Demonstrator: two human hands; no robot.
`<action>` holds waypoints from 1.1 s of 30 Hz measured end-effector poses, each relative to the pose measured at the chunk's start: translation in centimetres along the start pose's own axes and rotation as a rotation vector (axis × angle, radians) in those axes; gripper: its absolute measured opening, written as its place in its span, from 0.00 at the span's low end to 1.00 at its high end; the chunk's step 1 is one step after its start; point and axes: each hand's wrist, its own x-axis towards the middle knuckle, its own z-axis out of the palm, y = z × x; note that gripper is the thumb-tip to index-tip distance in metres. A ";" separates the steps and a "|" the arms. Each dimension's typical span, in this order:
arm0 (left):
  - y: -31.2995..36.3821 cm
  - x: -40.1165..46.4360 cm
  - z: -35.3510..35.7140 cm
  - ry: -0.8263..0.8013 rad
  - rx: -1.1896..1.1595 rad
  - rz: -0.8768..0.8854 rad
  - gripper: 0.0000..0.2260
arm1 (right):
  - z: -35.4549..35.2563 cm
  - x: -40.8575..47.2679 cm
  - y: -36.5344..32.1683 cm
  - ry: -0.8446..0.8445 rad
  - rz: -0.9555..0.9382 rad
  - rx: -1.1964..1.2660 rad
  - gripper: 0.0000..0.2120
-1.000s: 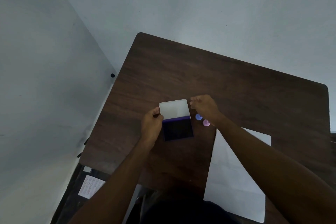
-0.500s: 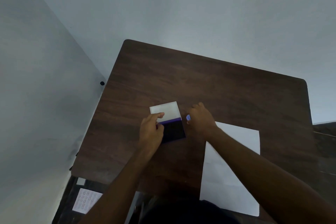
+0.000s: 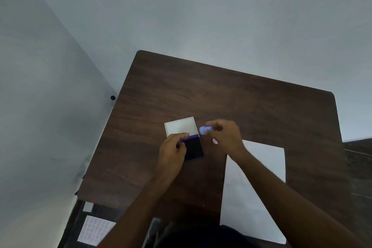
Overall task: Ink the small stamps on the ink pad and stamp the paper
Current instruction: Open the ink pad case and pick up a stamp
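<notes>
An ink pad [image 3: 193, 148] lies open on the dark wooden table [image 3: 231, 98], its white lid [image 3: 180, 126] folded back flat beyond the dark pad. My left hand [image 3: 173, 152] rests on the pad's left side, fingers touching the purple hinge edge. My right hand [image 3: 224, 136] pinches a small blue stamp [image 3: 204, 129] just right of the lid, lifted off the table. A pink stamp [image 3: 215, 141] peeks out under that hand. A white sheet of paper [image 3: 259, 167] lies to the right, partly covered by my right forearm.
A wall runs along the table's left and far edges. On the floor at lower left lies a white sheet with pale round marks [image 3: 94, 230]. The far half of the table is bare wood.
My right hand has closed on the blue stamp and lifted it from the table. My left hand has shifted over the pad's left edge. The camera has tilted.
</notes>
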 end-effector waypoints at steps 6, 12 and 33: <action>2.9 -0.5 -0.1 -0.028 -0.137 0.043 0.16 | -1.6 -3.1 -0.3 -0.206 0.127 0.532 0.10; 3.8 -0.9 -0.3 -0.002 -0.113 0.146 0.12 | -1.6 -4.7 -0.2 -0.325 0.086 0.655 0.12; 2.6 -1.3 -1.6 -0.035 -0.409 0.047 0.14 | -0.2 -5.1 -0.9 -0.362 0.002 0.665 0.12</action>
